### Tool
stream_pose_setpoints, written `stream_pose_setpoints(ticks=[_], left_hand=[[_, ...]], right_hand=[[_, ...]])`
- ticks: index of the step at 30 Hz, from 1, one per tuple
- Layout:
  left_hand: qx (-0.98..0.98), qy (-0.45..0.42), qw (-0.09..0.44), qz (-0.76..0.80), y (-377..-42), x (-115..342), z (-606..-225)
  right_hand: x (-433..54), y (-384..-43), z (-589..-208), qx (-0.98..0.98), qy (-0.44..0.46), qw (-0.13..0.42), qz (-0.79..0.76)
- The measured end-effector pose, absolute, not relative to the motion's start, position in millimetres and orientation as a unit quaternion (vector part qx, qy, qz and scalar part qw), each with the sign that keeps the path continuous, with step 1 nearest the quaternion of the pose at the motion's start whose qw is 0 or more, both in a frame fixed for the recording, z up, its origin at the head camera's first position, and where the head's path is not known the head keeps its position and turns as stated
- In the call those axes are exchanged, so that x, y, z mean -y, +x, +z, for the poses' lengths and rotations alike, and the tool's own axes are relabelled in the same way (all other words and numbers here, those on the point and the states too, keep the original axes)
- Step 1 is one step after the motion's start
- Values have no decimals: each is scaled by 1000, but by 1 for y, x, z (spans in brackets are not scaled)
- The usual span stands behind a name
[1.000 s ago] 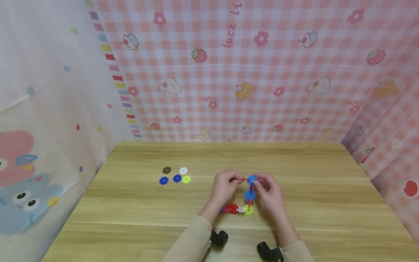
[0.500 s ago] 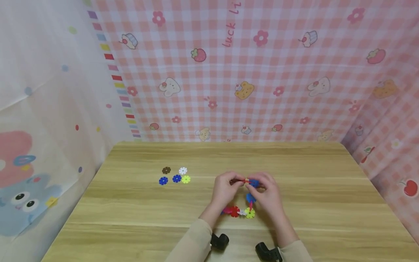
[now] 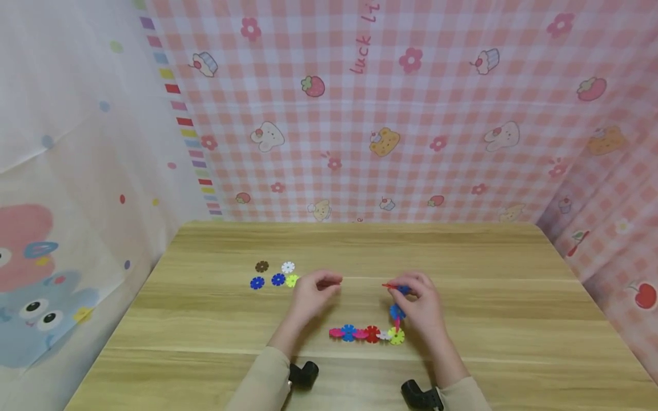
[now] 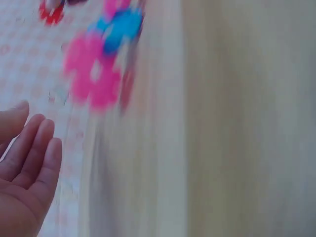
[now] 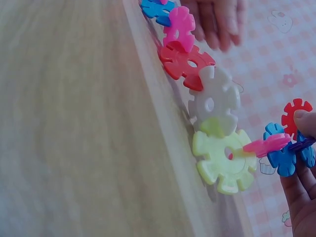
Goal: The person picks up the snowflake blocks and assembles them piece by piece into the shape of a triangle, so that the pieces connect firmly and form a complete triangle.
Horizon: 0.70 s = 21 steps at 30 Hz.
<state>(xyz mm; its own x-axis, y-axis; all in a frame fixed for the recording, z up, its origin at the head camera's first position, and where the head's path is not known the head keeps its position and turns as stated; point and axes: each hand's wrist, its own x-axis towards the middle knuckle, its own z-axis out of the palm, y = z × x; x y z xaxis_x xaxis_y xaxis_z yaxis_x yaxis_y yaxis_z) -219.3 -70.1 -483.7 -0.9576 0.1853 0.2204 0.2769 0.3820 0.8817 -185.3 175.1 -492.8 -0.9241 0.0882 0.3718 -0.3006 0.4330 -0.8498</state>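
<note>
My right hand (image 3: 422, 302) pinches one end of a chain of interlocked plastic snowflake discs. In the right wrist view the thumb lies on the red end disc (image 5: 291, 118), beside blue discs (image 5: 282, 150) and a purple one (image 5: 302, 144). From there a pink disc (image 5: 266, 144) leads to a yellow disc (image 5: 224, 168), where the chain turns a corner. The other leg runs left through white (image 5: 217, 101), red (image 3: 372, 334), pink and blue discs (image 3: 348, 333) to a pink end disc (image 4: 94, 74). My left hand (image 3: 315, 294) holds nothing, its fingers loosely bent, up and left of that leg.
Several loose discs lie at the left on the wooden table (image 3: 205, 319): a brown one (image 3: 261, 266), a white one (image 3: 288, 266), two blue ones (image 3: 278, 279) and a yellow one (image 3: 291, 280) partly behind the left hand. A checked curtain (image 3: 334, 114) hangs along the back.
My left hand has let go of the red disc and moved left, uncovering the chain's left end. The right hand still pinches the chain, its fingers shifted slightly toward the red disc.
</note>
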Motion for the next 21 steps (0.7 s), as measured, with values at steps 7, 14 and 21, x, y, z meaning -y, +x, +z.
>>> stream_pose_setpoints(ticks=[7,14,21], left_hand=[[846,-106,48,-520,-225,115,-483],[859,-57,75,-503,-224,160,-486],[874,-16,94,-477,-228,196,-491]], right_hand=[[-176,-185,-492,829,59,179,526],[-176,-185,-492,827,57,178,531],[-177,-186,-494,828,58,186,526]])
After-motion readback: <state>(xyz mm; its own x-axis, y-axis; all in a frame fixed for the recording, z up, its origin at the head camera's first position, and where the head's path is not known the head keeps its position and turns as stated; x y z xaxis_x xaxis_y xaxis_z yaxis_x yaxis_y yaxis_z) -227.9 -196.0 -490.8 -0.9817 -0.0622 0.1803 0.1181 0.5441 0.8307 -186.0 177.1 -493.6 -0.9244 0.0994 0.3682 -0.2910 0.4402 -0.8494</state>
